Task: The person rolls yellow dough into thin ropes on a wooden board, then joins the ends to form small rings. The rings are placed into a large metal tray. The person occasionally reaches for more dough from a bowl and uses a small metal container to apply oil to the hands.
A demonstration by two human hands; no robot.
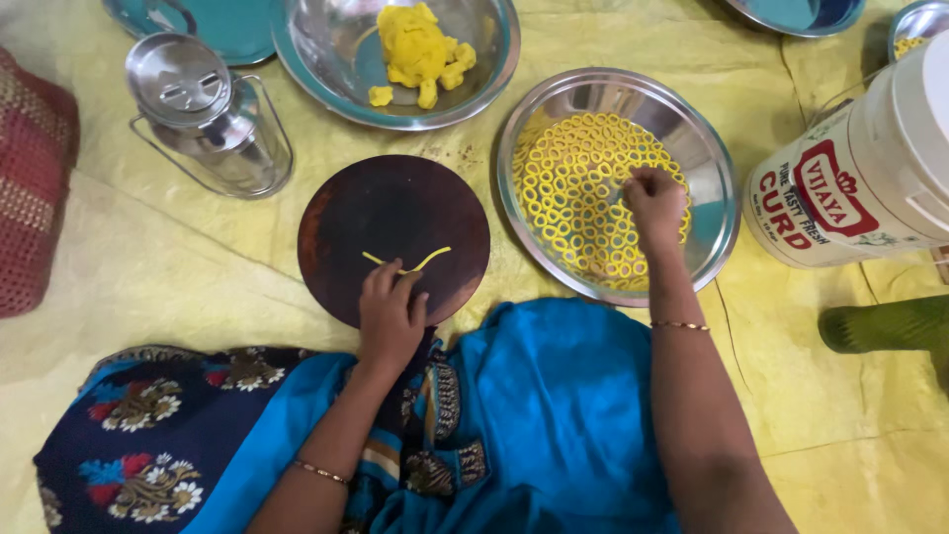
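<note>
Left hand pinching yellow dough string lying sideways just past fingertips, right hand pinching dough ring over ring plate.

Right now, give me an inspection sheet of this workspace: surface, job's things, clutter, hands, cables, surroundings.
Surface: yellow sheet on the floor, creased, a few small stains.
Job's things: dark round board with a thin yellow dough strip on it; steel plate filled with small yellow dough rings; steel bowl holding a yellow dough lump.
Clutter: lidded steel can with wire handle; white plastic tub; parts of more plates at the top edge.
Hands: left hand on the board, fingertips on the strip; right hand over the rings, fingers pinched.
Cables: nothing seen.
Surroundings: red woven mat at left; green cloth at right.
</note>
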